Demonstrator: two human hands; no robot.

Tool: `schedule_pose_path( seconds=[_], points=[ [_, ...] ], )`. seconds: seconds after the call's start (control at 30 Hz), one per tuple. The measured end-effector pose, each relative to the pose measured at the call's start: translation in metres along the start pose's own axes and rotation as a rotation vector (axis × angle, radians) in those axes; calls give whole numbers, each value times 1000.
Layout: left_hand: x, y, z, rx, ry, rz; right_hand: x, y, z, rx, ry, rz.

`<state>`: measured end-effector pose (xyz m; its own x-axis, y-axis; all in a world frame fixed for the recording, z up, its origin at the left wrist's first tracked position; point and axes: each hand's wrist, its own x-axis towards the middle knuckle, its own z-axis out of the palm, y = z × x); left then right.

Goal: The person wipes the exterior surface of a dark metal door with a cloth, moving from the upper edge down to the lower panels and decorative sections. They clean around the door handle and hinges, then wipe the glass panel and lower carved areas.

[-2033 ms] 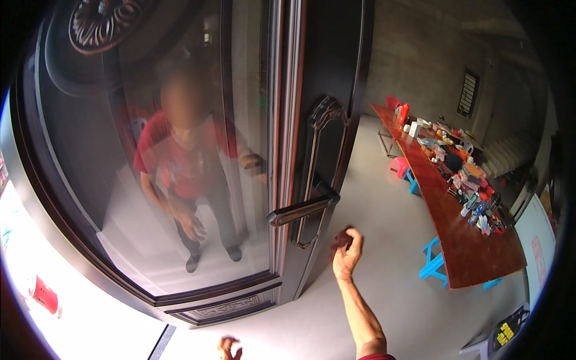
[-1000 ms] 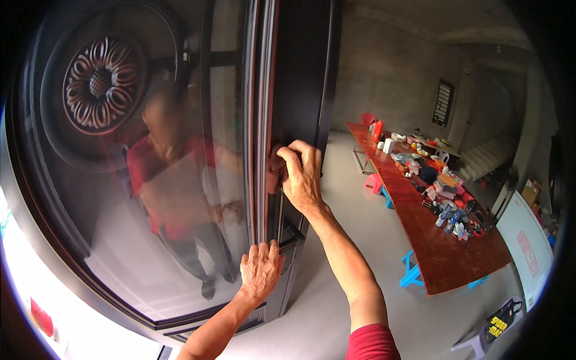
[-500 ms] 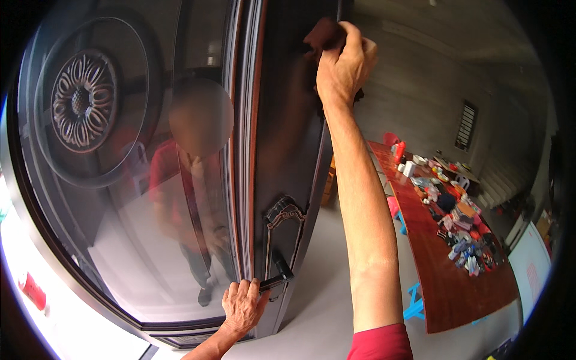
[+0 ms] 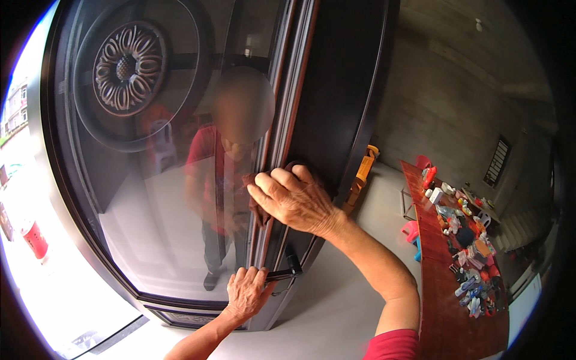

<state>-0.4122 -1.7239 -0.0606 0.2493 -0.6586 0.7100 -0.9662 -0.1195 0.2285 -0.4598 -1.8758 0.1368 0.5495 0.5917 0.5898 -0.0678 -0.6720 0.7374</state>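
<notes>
A dark door (image 4: pixel 345 78) with a large glossy pane (image 4: pixel 156 240) stands in front of me, a carved flower rosette (image 4: pixel 127 68) on its upper left. My right hand (image 4: pixel 300 201) presses a dark brown cloth (image 4: pixel 257 201) against the ridged moulding beside the pane, its fingers closed over the cloth. Lower down, my left hand (image 4: pixel 247 294) is wrapped round the black door handle (image 4: pixel 287 271). The ornate plate behind the handle is mostly hidden by my right hand and forearm. A person in a red shirt shows as a reflection in the pane.
At the right, a long reddish-brown table (image 4: pixel 438 300) carries a heap of mixed small goods (image 4: pixel 474 258). A pink stool (image 4: pixel 410 230) and a yellow object (image 4: pixel 364 168) stand on the floor behind the door's edge. Bright outdoors with a red cylinder (image 4: pixel 35 240) lies left.
My right hand has come down with the cloth from the door's upper edge to the moulding just above the handle. The left hand stays on the handle; the view has shifted.
</notes>
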Motion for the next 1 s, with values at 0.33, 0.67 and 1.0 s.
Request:
schedule_pose_path(
  seconds=[0.33,0.67,1.0],
  points=[
    [-5,-5,5,-61,-42,20,122,93,-16,-614,356,580],
    [-4,-11,-4,-89,-42,101,36,-39,3,-445,-187,592],
    [-5,-17,-1,-101,-88,112,-48,-81,-17,-125,-157,580]
  ],
)
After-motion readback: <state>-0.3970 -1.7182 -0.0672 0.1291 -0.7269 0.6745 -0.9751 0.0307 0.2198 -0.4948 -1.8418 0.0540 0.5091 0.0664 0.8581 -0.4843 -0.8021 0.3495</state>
